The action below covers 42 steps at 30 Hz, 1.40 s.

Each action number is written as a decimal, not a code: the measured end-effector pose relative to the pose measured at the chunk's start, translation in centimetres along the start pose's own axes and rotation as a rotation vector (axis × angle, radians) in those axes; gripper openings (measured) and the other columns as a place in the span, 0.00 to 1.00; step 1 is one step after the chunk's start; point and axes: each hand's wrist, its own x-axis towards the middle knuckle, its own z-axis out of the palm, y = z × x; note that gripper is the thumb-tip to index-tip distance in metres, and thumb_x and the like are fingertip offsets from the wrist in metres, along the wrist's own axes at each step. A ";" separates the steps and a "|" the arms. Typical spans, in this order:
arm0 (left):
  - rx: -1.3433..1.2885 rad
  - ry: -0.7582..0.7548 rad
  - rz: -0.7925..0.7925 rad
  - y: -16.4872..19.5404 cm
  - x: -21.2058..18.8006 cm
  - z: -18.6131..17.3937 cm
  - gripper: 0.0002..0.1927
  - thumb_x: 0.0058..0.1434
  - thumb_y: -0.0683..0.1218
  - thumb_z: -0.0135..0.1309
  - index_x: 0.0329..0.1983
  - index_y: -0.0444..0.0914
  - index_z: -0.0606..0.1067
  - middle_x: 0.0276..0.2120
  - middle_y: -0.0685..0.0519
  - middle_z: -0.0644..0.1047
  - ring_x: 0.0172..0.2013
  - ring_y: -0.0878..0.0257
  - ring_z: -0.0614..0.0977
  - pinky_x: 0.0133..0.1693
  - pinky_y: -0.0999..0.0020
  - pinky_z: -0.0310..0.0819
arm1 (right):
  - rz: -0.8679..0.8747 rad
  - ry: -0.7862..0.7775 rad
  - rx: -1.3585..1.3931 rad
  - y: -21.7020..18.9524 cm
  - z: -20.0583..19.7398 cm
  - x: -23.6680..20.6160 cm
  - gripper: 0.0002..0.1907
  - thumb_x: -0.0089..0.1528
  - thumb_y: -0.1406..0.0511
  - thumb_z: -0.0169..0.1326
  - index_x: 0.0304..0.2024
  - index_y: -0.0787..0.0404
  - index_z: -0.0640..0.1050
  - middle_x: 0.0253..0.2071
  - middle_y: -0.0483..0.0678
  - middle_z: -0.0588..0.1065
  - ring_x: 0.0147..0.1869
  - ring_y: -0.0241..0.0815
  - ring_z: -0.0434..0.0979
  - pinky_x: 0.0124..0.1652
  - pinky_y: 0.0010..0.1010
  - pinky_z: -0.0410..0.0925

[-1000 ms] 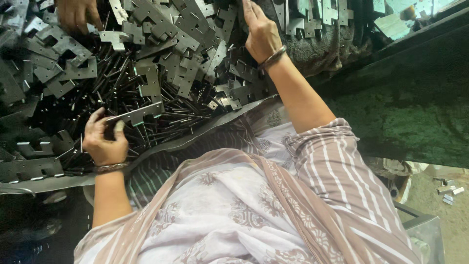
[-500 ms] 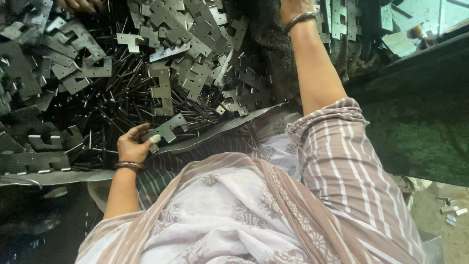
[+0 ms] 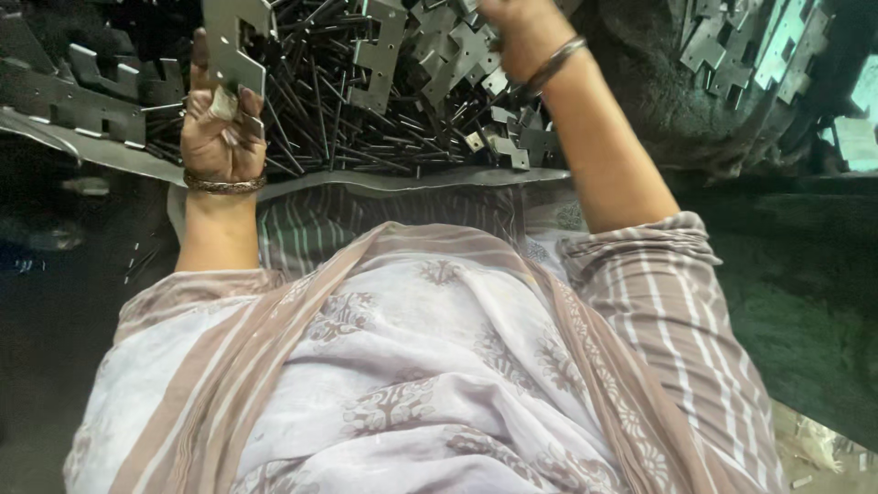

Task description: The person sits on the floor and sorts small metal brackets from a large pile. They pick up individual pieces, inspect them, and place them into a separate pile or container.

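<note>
Above crowded rods (image 3: 366,119), left hand (image 3: 222,128) grips bracket (image 3: 236,41) (cramped)

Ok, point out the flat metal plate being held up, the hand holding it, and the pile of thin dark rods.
flat metal plate (image 3: 236,41), head view, on its flat grey face.
left hand (image 3: 219,133), head view, on the palm below the plate.
pile of thin dark rods (image 3: 338,119), head view, on the rods in the middle of the heap.

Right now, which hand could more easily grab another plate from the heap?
Probably the right hand: it lies on the heap of grey notched metal plates, though its fingers are cut off. The left hand already grips a flat grey metal plate with holes.
</note>
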 end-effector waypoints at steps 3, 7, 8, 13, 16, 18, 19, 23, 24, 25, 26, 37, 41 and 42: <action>-0.027 -0.153 -0.043 0.3 0.4 2.4 0.21 0.58 0.30 0.57 0.57 0.30 0.75 0.48 0.43 0.79 0.48 0.57 0.85 0.51 0.73 0.83 | -0.310 0.201 -0.080 -4.3 4.1 1.1 0.43 0.44 0.72 0.61 0.65 0.57 0.75 0.62 0.59 0.71 0.66 0.56 0.69 0.63 0.50 0.59; 0.104 -0.119 -0.001 2.4 1.0 4.3 0.18 0.57 0.30 0.58 0.51 0.32 0.75 0.47 0.46 0.79 0.47 0.58 0.85 0.54 0.70 0.82 | -0.309 0.003 -0.132 -4.1 6.6 1.6 0.37 0.53 0.71 0.64 0.66 0.54 0.74 0.64 0.56 0.70 0.70 0.54 0.67 0.70 0.50 0.57; 0.200 -0.134 0.032 2.9 1.2 4.4 0.17 0.58 0.31 0.58 0.51 0.34 0.75 0.46 0.46 0.80 0.47 0.58 0.86 0.54 0.69 0.82 | -0.298 -0.052 -0.108 -3.4 6.4 1.5 0.36 0.54 0.71 0.65 0.66 0.53 0.74 0.63 0.54 0.71 0.70 0.53 0.68 0.71 0.49 0.58; 2.560 -0.433 0.257 -0.4 4.1 2.0 0.14 0.73 0.42 0.56 0.60 0.36 0.79 0.26 0.53 0.77 0.24 0.57 0.79 0.31 0.62 0.75 | -0.219 0.186 0.377 -0.8 2.9 0.2 0.28 0.60 0.71 0.66 0.62 0.65 0.75 0.57 0.59 0.74 0.57 0.55 0.79 0.57 0.41 0.76; 1.773 -0.289 0.307 -5.6 4.7 -0.7 0.13 0.58 0.38 0.63 0.46 0.41 0.78 0.41 0.53 0.78 0.42 0.58 0.81 0.43 0.65 0.79 | -0.139 0.368 0.902 -0.1 0.4 -1.3 0.19 0.66 0.73 0.66 0.58 0.69 0.77 0.54 0.58 0.80 0.55 0.53 0.85 0.54 0.39 0.82; 2.323 -0.448 0.555 -7.6 5.4 -2.4 0.12 0.53 0.38 0.62 0.39 0.47 0.82 0.45 0.52 0.77 0.46 0.58 0.79 0.46 0.65 0.77 | -0.050 0.376 1.335 0.0 -0.6 -2.6 0.16 0.67 0.76 0.63 0.57 0.72 0.77 0.52 0.60 0.81 0.53 0.53 0.86 0.53 0.41 0.82; 2.348 -0.508 0.574 -7.9 5.6 -3.2 0.09 0.56 0.39 0.63 0.38 0.46 0.81 0.45 0.53 0.76 0.48 0.58 0.79 0.49 0.64 0.76 | -0.021 0.348 1.599 -0.1 -1.0 -3.5 0.16 0.68 0.77 0.60 0.57 0.73 0.75 0.52 0.61 0.81 0.53 0.53 0.86 0.53 0.42 0.80; 2.353 -0.737 0.653 -7.4 6.4 -4.8 0.08 0.56 0.41 0.63 0.38 0.45 0.79 0.49 0.52 0.75 0.52 0.56 0.77 0.54 0.60 0.72 | 0.090 0.291 2.103 0.0 -1.2 -6.8 0.18 0.66 0.79 0.53 0.59 0.73 0.74 0.52 0.60 0.80 0.55 0.53 0.85 0.53 0.42 0.81; 2.333 -0.784 0.667 -7.5 6.6 -4.9 0.09 0.54 0.41 0.62 0.38 0.45 0.79 0.50 0.51 0.76 0.52 0.55 0.77 0.54 0.60 0.71 | 0.141 0.315 2.139 0.1 -1.0 -7.5 0.18 0.66 0.79 0.53 0.59 0.72 0.73 0.51 0.60 0.80 0.54 0.52 0.85 0.51 0.41 0.81; 2.261 -0.734 0.711 -7.8 6.9 -4.9 0.11 0.54 0.41 0.59 0.41 0.44 0.79 0.50 0.51 0.76 0.52 0.55 0.78 0.54 0.60 0.72 | 0.192 0.339 2.175 0.2 -0.5 -8.0 0.18 0.66 0.78 0.53 0.60 0.72 0.73 0.50 0.61 0.80 0.52 0.52 0.85 0.50 0.40 0.81; 2.189 -0.686 0.755 -8.5 7.2 -4.9 0.13 0.53 0.41 0.57 0.43 0.42 0.78 0.50 0.51 0.76 0.52 0.55 0.78 0.55 0.60 0.73 | 0.242 0.362 2.211 0.5 0.1 -8.2 0.19 0.67 0.78 0.52 0.61 0.72 0.73 0.49 0.61 0.80 0.51 0.51 0.85 0.49 0.39 0.81; -0.144 0.462 -0.272 -12.0 5.1 -0.8 0.10 0.73 0.38 0.45 0.53 0.34 0.76 0.47 0.44 0.80 0.46 0.52 0.83 0.47 0.60 0.79 | 0.255 0.391 1.671 -4.5 2.0 -5.0 0.36 0.62 0.80 0.56 0.71 0.67 0.63 0.58 0.55 0.77 0.58 0.47 0.82 0.56 0.42 0.80; -0.158 0.386 -0.452 -14.3 4.0 3.0 0.18 0.69 0.52 0.44 0.51 0.36 0.75 0.44 0.46 0.80 0.41 0.50 0.82 0.43 0.54 0.80 | 0.184 0.302 0.781 -12.2 1.3 -2.7 0.39 0.68 0.73 0.56 0.78 0.62 0.55 0.61 0.62 0.74 0.63 0.57 0.80 0.57 0.36 0.76; -0.182 0.292 -0.451 -14.7 4.1 3.6 0.21 0.69 0.56 0.47 0.52 0.36 0.76 0.43 0.46 0.81 0.41 0.50 0.82 0.42 0.54 0.80 | 0.060 0.227 0.804 -13.8 1.5 -2.7 0.42 0.65 0.72 0.58 0.77 0.65 0.52 0.59 0.64 0.74 0.62 0.61 0.78 0.58 0.39 0.73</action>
